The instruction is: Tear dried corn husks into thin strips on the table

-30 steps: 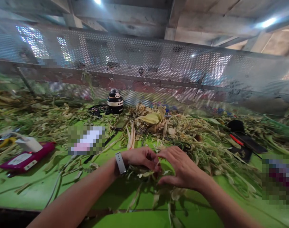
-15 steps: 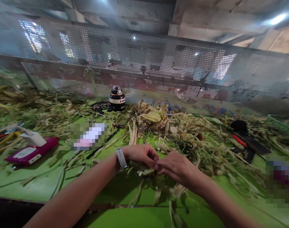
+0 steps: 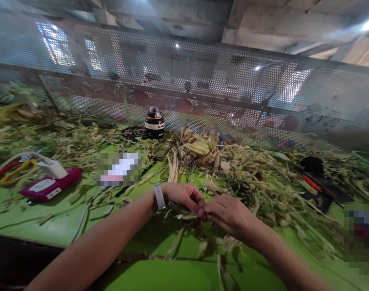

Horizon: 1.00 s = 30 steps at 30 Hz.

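From here I see the right hand (image 3: 233, 213) drawn in — spread a second ago, its fingertips now meet those of the left hand (image 3: 183, 197), both pinched closed. Whatever they grip is hidden; I can't tell. Below them, nearer me than the black bottle (image 3: 155, 126), a dried husk strip (image 3: 175, 242) slants — near end pointing away from the bottle.

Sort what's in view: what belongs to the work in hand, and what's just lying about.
Likely in use:
Left hand and right hand, pinched together; what they hold is too small to tell
Withered leaves below and around them
Green table beneath

Apparently just lying about:
Black bottle with pale band
Magenta power strip
White plug on it
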### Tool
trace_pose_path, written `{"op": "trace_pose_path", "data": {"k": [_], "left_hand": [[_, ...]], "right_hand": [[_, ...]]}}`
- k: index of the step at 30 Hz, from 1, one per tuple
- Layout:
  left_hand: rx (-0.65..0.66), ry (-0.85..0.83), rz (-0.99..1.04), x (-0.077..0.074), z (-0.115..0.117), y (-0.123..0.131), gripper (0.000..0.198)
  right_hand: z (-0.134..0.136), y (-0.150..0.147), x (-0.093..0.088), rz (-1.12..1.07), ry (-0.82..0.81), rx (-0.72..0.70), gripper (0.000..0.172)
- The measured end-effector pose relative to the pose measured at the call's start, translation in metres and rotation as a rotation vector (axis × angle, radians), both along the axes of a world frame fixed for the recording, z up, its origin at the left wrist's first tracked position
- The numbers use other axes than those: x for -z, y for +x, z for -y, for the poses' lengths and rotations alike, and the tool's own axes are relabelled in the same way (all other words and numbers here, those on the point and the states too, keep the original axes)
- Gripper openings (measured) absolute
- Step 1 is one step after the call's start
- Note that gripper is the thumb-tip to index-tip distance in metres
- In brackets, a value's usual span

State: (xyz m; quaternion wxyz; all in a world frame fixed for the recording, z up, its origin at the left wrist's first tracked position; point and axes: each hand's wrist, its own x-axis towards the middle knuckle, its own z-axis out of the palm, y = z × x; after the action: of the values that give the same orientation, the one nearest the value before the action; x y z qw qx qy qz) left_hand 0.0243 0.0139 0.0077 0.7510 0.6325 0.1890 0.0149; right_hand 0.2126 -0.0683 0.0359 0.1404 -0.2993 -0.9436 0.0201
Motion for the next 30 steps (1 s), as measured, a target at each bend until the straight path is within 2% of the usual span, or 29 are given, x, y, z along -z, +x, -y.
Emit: {"op": "trace_pose_path", "data": {"k": [7, 12, 16, 20, 23, 26, 30], "left_hand": [[0.013, -0.011, -0.035, -0.006, 0.005, 0.001, 0.028], [0.034, 0.013, -0.031, -0.008, 0.004, 0.0, 0.028], [-0.008, -0.04, -0.028, -0.009, 0.002, -0.002, 0.028], [-0.036, -0.092, -0.007, -0.007, -0.001, -0.003, 0.028], [-0.049, -0.097, 0.015, -0.005, -0.003, -0.004, 0.029], [-0.03, -0.085, 0.022, -0.004, -0.005, -0.005, 0.028], [-0.008, -0.065, -0.006, -0.004, -0.005, -0.005, 0.024]], "right_hand": [[0.002, -0.002, 0.003, 0.043, -0.091, 0.019, 0.015], [0.0, -0.001, 0.006, -0.07, -0.126, -0.021, 0.02], [-0.001, 0.001, 0.009, -0.119, -0.014, 0.015, 0.022], [-0.003, 0.001, 0.013, -0.056, 0.195, -0.018, 0.025], [-0.002, 0.0, 0.015, -0.006, 0.278, 0.003, 0.025], [-0.002, -0.001, 0.016, 0.026, 0.281, 0.024, 0.026], [-0.002, 0.001, 0.016, -0.014, 0.202, -0.006, 0.025]]}}
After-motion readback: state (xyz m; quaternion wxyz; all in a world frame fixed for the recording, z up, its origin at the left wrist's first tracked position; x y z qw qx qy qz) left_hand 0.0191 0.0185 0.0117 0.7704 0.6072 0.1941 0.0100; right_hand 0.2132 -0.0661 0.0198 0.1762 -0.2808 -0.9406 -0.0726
